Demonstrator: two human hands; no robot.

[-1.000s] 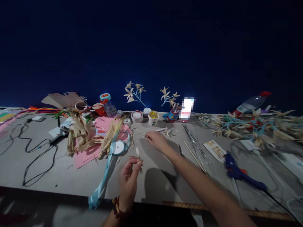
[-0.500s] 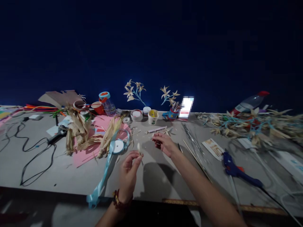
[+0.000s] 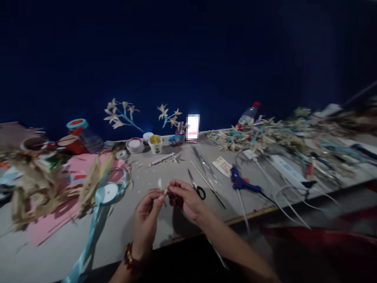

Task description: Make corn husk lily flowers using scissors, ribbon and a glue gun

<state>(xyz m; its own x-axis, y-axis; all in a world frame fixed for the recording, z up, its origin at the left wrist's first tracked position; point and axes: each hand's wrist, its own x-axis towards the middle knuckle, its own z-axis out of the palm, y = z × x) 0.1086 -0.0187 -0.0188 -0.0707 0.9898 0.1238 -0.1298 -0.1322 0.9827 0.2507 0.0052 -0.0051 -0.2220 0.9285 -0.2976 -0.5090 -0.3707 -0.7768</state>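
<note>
My left hand (image 3: 147,214), with a beaded bracelet at the wrist, pinches a small pale petal-like piece (image 3: 160,183) that stands up above the fingertips. Its thin stem end shows faintly below the fingers. Meeting it from the right, my right hand (image 3: 185,198) has its fingertips pressed together close to the left thumb. Whatever lies between those right fingers is too small and blurred to name. Black-handled scissors (image 3: 196,186) lie just right of my right hand. Left of my hands is a spool (image 3: 110,192) of light blue ribbon.
A blue glue gun (image 3: 243,182) and a white power strip (image 3: 290,171) lie to the right with trailing cords. Husk flowers (image 3: 244,137) are heaped behind them. Dried husks (image 3: 38,188) and pink paper (image 3: 55,220) cover the left. Small tubs (image 3: 155,146) stand at the back.
My view has turned right, so table things appear further left. My right hand has come in to meet my left at the petal-like piece. The scissors now show clearly.
</note>
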